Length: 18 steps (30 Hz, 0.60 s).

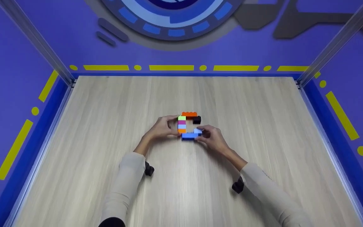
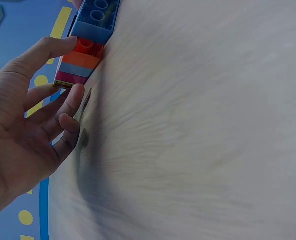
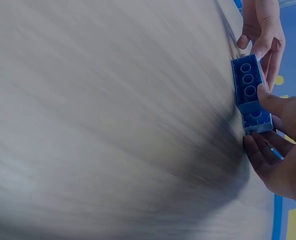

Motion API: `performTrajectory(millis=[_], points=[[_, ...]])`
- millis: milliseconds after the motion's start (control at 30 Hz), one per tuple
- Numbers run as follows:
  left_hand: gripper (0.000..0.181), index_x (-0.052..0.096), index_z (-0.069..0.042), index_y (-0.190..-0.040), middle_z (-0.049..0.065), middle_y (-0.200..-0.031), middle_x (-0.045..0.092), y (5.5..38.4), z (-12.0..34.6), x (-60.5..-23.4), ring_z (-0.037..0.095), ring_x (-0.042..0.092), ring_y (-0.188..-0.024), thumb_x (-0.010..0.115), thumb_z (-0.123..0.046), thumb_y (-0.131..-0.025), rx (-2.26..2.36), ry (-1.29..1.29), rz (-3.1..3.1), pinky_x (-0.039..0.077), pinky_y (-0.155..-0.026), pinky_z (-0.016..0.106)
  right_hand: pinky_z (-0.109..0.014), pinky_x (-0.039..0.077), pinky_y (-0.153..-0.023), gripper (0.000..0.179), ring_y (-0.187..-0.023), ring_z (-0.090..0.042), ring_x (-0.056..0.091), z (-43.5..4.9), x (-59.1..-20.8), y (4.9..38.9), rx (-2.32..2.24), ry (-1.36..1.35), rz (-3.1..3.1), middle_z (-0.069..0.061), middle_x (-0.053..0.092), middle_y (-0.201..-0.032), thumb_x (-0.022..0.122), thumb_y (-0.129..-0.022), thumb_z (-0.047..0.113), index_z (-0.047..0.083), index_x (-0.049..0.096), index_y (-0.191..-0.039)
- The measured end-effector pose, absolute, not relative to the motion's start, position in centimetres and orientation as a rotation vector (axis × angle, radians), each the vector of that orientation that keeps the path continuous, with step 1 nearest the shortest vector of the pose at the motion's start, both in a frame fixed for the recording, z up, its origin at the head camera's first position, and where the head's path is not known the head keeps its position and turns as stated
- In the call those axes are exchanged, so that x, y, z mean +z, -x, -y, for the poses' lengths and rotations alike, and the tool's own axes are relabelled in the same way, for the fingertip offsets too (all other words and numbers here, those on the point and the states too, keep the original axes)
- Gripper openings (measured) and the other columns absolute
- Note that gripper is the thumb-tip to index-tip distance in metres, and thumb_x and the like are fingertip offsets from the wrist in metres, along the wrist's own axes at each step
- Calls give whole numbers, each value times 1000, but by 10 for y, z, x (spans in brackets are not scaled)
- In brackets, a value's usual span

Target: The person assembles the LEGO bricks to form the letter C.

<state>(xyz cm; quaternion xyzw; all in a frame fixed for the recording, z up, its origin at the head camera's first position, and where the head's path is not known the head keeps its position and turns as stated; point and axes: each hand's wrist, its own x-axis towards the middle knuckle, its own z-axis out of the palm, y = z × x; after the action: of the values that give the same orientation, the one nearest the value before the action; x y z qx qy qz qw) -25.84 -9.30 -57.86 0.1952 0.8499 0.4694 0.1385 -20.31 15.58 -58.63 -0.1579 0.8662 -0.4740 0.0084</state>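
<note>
A C-shaped assembly of toy building bricks lies between both hands. Its left side is a column of lime, magenta, pale blue and orange bricks (image 1: 181, 122), which my left hand (image 1: 162, 127) grips from the left with thumb and fingers. Across the far end runs an orange-red brick (image 1: 189, 114), with a black brick (image 1: 197, 119) at its right end. A long blue brick (image 1: 188, 136) crosses the near end; its hollow underside faces the right wrist camera. My right hand (image 1: 213, 138) pinches a small light blue brick (image 1: 197, 130) and the blue brick's right end.
The wood-grain table (image 1: 181, 189) extends all round the hands. Blue-purple walls (image 1: 181, 56) with yellow dashes enclose its back and sides, with metal posts at the back corners. Black wrist devices (image 1: 149, 170) hang from both sleeves.
</note>
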Motion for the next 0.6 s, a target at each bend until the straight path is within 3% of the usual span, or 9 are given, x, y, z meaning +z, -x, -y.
performTrajectory(millis=[233, 367, 467, 600], points=[[78, 41, -13, -132, 4, -133, 44, 259, 91, -577, 17, 36, -124, 78, -23, -65, 1349, -539, -2444, 25, -105, 36, -37, 49, -75, 45, -84, -22, 59, -157, -586, 205, -1466, 462, -2700, -6, 61, -107, 72, -71, 17, 6, 59, -113], [78, 40, -11, -133, 9, -120, 52, 259, 91, -577, 23, 51, -100, 77, -22, -65, 1352, -570, -2443, 41, -84, 32, -38, 49, -73, 44, -84, -23, 60, -157, -587, 205, -1496, 480, -2708, -7, 61, -105, 72, -71, 15, 6, 60, -112], [79, 37, -9, -134, 14, -105, 55, 258, 93, -577, 29, 52, -82, 77, -21, -67, 1360, -601, -2437, 41, -66, 30, -39, 49, -74, 44, -86, -22, 60, -157, -588, 203, -1511, 495, -2700, -8, 62, -105, 72, -72, 15, 6, 59, -113], [80, 35, -9, -135, 14, -108, 54, 255, 97, -578, 30, 51, -90, 75, -24, -69, 1383, -625, -2438, 43, -73, 33, -38, 49, -78, 47, -92, -21, 60, -160, -586, 201, -1509, 509, -2681, -8, 60, -110, 70, -75, 18, 5, 56, -117]])
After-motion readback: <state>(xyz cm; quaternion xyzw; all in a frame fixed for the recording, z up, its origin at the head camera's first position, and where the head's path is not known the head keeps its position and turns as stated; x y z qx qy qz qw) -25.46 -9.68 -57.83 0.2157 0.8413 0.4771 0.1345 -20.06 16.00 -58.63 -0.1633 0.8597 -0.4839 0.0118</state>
